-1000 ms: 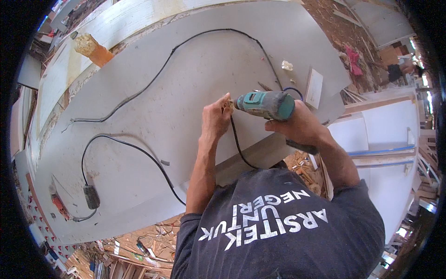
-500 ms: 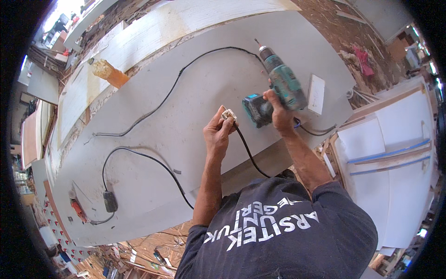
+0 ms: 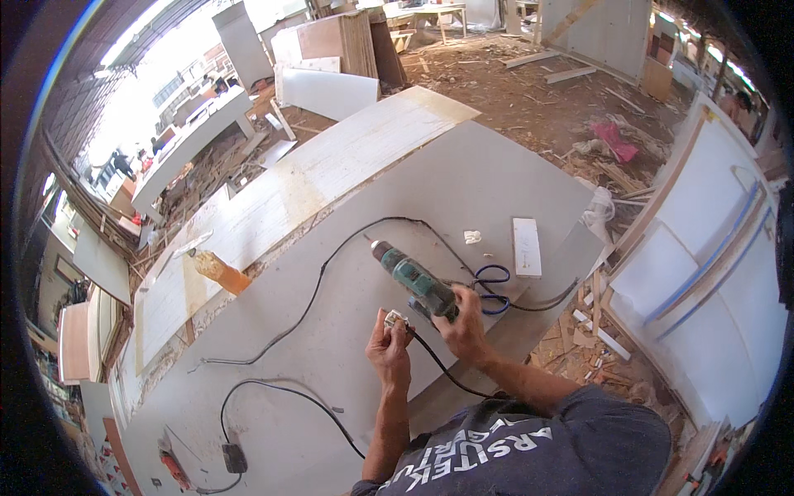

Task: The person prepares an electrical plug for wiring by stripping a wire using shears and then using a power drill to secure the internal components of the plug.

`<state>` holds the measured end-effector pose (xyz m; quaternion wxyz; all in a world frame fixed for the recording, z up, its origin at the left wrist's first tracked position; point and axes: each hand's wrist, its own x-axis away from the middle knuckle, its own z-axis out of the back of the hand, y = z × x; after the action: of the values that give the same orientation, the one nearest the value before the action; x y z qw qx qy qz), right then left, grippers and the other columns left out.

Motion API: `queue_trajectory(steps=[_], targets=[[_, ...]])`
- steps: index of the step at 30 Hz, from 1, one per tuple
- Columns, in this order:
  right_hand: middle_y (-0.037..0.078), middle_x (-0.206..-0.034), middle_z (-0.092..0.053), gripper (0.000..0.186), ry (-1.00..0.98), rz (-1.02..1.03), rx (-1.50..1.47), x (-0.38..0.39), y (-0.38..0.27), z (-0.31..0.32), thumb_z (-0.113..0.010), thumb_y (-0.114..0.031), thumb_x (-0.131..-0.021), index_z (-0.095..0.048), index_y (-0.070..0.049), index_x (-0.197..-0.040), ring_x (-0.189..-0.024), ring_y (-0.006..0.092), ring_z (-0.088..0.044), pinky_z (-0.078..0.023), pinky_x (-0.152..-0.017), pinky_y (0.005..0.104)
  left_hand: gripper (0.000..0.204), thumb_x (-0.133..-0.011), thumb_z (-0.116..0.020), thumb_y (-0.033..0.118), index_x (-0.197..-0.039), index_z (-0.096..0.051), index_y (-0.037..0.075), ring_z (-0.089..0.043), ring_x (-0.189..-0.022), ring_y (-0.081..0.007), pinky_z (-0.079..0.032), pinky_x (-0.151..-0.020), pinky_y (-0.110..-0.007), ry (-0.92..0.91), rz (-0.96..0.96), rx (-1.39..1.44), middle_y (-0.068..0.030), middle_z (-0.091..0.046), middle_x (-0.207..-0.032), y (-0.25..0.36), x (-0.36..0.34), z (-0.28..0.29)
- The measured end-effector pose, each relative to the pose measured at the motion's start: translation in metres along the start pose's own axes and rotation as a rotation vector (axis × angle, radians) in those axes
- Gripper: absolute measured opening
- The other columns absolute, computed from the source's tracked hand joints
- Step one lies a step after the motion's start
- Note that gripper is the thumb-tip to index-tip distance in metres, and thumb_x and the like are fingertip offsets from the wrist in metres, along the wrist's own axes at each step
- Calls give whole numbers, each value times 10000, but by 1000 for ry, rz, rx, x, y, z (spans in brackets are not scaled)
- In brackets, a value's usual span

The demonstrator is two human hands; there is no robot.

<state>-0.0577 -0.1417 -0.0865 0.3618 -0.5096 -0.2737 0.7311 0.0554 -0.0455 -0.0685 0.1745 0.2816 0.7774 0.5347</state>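
My left hand (image 3: 389,355) is closed on a small white electrical fitting (image 3: 395,319), pinched between the fingertips, and a black cable (image 3: 438,362) runs from it toward my body. In my right hand (image 3: 465,329) is a teal-and-black cordless drill (image 3: 413,281), gripped at its rear and handle. Its bit points up and left, away from the fitting. Beneath the drill, a long dark cable (image 3: 313,302) curves over the grey panel (image 3: 289,388). Scissors with blue handle loops (image 3: 495,302) lie just right of the drill, their blades not visible.
A white rectangular block (image 3: 526,247) and small white pieces (image 3: 472,236) lie at the panel's right. An orange-yellow bottle (image 3: 222,272) stands at the left edge. A black box on a cord (image 3: 234,457) and a red tool (image 3: 174,469) lie lower left. Wood scraps cover the floor (image 3: 529,107).
The view has tilted up, showing more of the workshop. The drill has turned and come closer to my left hand, and the scissors' blue handles now show. Both hands keep hold of their things.
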Motion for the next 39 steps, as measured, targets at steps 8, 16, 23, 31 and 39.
queue_trajectory(steps=[8, 16, 23, 31, 39], targets=[[175, -1088, -628, 400, -357, 157, -200, 7, -64, 49, -750, -65, -851, -596, -23, -1218, -918, 324, -645, -535, -783, 396, 471, -972, -652, 106, -1407, -541, -37, -634, -783, -119, -565, -741, -291, -93, -135, -471, -51, -675, -879, 27, 29, -11], [139, -970, -696, 336, -383, 66, -293, -22, -79, 75, -688, 33, -865, -679, -16, -1198, -842, 205, -689, -551, -735, 316, 573, -1062, -483, 128, -1583, -253, 67, -678, -1048, -232, -597, -864, -365, -356, -12, -184, -172, -647, -1189, 65, 36, -18], [121, -927, -719, 288, -446, -91, -392, -27, -88, 83, -701, -27, -891, -701, -21, -1179, -769, 166, -676, -547, -703, 297, 390, -1049, -505, 85, -1428, -467, -3, -690, -976, -220, -601, -846, -352, -458, -24, -18, -137, -649, -1154, 59, 25, -23], [60, -913, -691, 206, -493, -657, -572, 2, -22, 60, -641, -70, -980, -666, 46, -1148, -753, 96, -632, -549, -652, 256, 276, -1009, -588, 137, -1215, -617, -44, -653, -849, -146, -561, -742, -296, -68, 192, -300, -82, -666, -982, -30, 16, 25], [76, -870, -698, 219, -478, -771, -620, 23, 4, 50, -630, -89, -969, -669, 66, -1119, -694, 103, -640, -550, -574, 250, 642, -784, -780, 146, -1373, -540, 50, -627, -1071, -263, -539, -893, -375, -312, -44, -842, -158, -569, -1240, -66, 27, 36]])
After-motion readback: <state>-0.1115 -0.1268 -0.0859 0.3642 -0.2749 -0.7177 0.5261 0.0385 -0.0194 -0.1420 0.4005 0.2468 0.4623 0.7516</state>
